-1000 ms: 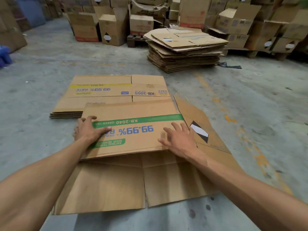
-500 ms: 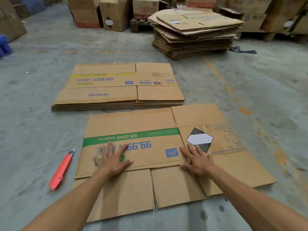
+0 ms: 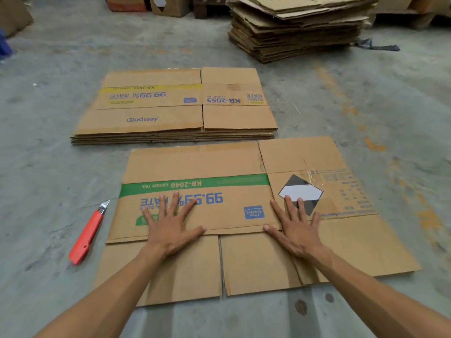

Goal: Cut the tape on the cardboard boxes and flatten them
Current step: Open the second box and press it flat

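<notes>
Dim, even light is spread over the grey concrete floor (image 3: 366,106); shadows are kept soft, straight lines are bowed at wide-angle edges, and detail is slightly blurred throughout

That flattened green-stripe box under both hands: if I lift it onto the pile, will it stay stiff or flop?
The green-stripe box will likely bend at its creases, since the near flaps are split apart. It looks light, being thin sheet. The left hand and right hand press it flat, so it may spring up.

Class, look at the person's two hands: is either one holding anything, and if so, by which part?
Nothing is held. The left hand and right hand press flat, fingers spread, on the flattened box. The orange cutter lies untouched.
</notes>
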